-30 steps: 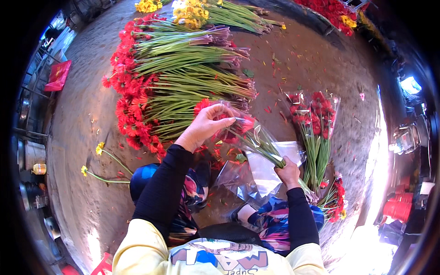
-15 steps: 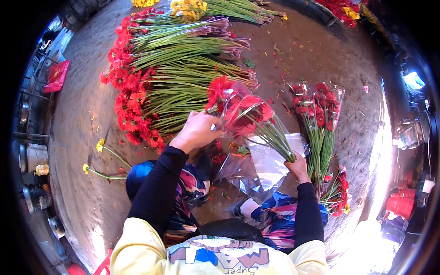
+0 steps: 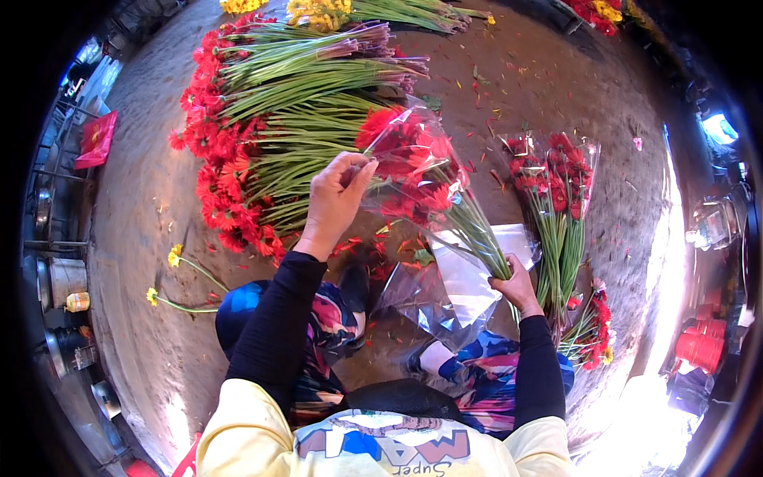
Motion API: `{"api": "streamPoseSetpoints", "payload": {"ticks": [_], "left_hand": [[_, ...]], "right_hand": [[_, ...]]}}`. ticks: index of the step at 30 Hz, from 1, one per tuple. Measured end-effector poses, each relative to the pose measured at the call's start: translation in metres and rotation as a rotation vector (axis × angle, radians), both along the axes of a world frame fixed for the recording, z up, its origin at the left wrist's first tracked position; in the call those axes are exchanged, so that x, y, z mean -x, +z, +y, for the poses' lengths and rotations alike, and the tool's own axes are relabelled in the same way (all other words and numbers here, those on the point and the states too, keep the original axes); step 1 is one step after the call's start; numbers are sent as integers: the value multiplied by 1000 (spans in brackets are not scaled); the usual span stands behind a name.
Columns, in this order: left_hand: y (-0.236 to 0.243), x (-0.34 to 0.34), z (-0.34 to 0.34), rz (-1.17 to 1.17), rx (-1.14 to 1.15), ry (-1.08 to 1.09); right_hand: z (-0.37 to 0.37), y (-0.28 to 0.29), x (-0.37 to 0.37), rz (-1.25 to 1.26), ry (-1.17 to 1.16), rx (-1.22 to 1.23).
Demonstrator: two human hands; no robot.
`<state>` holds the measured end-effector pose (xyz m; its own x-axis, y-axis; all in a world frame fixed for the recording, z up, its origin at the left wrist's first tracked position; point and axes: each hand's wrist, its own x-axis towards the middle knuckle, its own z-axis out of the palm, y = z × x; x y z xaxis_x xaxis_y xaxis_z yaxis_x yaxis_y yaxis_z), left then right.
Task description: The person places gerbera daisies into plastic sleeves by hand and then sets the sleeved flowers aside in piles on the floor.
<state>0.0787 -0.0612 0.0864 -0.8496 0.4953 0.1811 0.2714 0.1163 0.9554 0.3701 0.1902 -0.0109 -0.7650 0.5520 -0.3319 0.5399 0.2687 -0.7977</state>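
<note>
A bunch of red gerberas (image 3: 417, 155) slants across the middle, its heads inside a clear plastic sleeve (image 3: 461, 187) that flares at the top. My right hand (image 3: 518, 286) is wrapped round the lower stems. At the flower end, my left hand (image 3: 338, 195) pinches the sleeve's edge between thumb and fingers. Beneath the bunch lie a white sheet (image 3: 469, 274) and more loose clear plastic sleeves (image 3: 425, 302), near my feet. To the right, sleeved bunches of red gerberas (image 3: 556, 211) lie with their stems pointing toward me.
Long rows of loose red gerberas (image 3: 306, 123) cover the ground at the far left. Yellow flowers (image 3: 318, 12) lie beyond them. Two single yellow gerberas (image 3: 174, 254) rest at the left. A small red pile (image 3: 592, 326) lies at the right, and petals are scattered about.
The flower end of the bunch has moved slightly farther from me, and the sleeve now sits spread around the heads. My left hand has shifted from beside the blooms to the sleeve's edge.
</note>
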Motion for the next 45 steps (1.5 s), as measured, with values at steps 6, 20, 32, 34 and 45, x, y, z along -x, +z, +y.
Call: {"api": "streamPoseSetpoints", "payload": {"ticks": [6,20,32,34,45], "left_hand": [[4,5,2,-319,-228,75],[-31,60,-31,-448,-569,797],[-57,-42,32,-1129,-731,-78],[-50,-30,39,-1061,-738,-67],[-4,-7,32,-455,-516,232]], "right_hand": [[1,10,-7,-175,145,-33],[5,23,5,-148,121,365],[24,23,38,-201,246,875],[32,21,33,-274,313,839],[-1,22,33,-31,135,-34]]}}
